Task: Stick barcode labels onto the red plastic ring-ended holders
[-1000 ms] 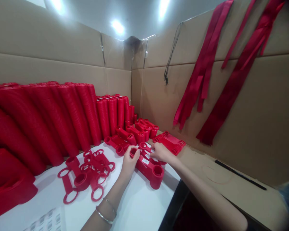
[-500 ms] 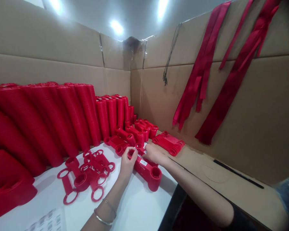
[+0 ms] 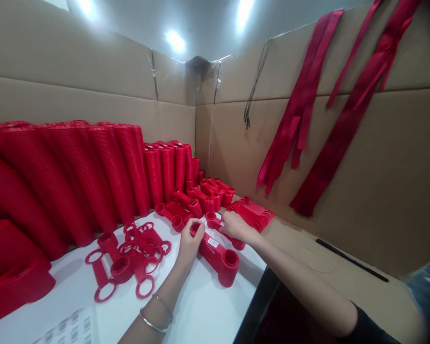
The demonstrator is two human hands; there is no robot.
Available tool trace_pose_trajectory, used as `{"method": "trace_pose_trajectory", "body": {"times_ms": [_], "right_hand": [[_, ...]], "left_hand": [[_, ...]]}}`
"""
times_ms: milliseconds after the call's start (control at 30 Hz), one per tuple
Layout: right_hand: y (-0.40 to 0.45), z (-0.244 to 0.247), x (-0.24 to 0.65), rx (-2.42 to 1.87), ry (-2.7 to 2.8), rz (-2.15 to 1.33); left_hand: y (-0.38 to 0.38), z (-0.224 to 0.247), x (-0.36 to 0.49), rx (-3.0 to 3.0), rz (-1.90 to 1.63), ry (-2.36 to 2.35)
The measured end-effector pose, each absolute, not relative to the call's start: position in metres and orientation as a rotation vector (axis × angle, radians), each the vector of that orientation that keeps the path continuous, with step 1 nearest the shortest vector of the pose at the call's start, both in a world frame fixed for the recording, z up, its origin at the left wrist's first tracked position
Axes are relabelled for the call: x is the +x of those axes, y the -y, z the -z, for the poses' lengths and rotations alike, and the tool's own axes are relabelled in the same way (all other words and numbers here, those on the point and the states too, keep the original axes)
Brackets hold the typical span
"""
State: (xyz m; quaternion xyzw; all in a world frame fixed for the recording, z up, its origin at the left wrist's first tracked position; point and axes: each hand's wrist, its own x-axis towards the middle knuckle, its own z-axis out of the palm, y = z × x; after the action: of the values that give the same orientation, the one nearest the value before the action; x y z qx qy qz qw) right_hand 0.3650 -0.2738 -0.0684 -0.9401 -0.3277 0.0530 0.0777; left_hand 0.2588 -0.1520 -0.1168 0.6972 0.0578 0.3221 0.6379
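Note:
My left hand [image 3: 189, 243] grips the near-left end of a red plastic two-socket part [image 3: 215, 253], thumb and fingers closed around its socket rim. This part lies slanted on the white table, with a white barcode label [image 3: 212, 242] on its upper face and an open round socket at its right end. Just behind it, my right hand [image 3: 238, 226] has its fingers curled down on a second red two-ring part [image 3: 211, 218]. The hand covers the middle of that part, and the fingertips are partly hidden. Both ends of it show on either side of my hand.
Flat red two-ring pieces [image 3: 143, 253] lie loose left of my left arm. Tall red stacks [image 3: 96, 167] line the left wall. More red parts [image 3: 200, 196] and a flat bundle [image 3: 252, 212] lie behind my hands. A label sheet [image 3: 71, 327] rests at front left; red ribbons [image 3: 329, 148] hang right.
My right hand has moved slightly right, away from the labelled part, and the second part has shifted the same way, showing more. The left hand keeps its grip.

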Motion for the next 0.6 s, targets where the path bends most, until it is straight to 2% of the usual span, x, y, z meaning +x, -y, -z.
{"method": "trace_pose_trajectory", "body": {"times_ms": [600], "right_hand": [[0.279, 0.083, 0.364, -2.877, 0.911, -0.188]], "left_hand": [[0.152, 0.117, 0.259, 1.599, -0.725, -0.131]]}}
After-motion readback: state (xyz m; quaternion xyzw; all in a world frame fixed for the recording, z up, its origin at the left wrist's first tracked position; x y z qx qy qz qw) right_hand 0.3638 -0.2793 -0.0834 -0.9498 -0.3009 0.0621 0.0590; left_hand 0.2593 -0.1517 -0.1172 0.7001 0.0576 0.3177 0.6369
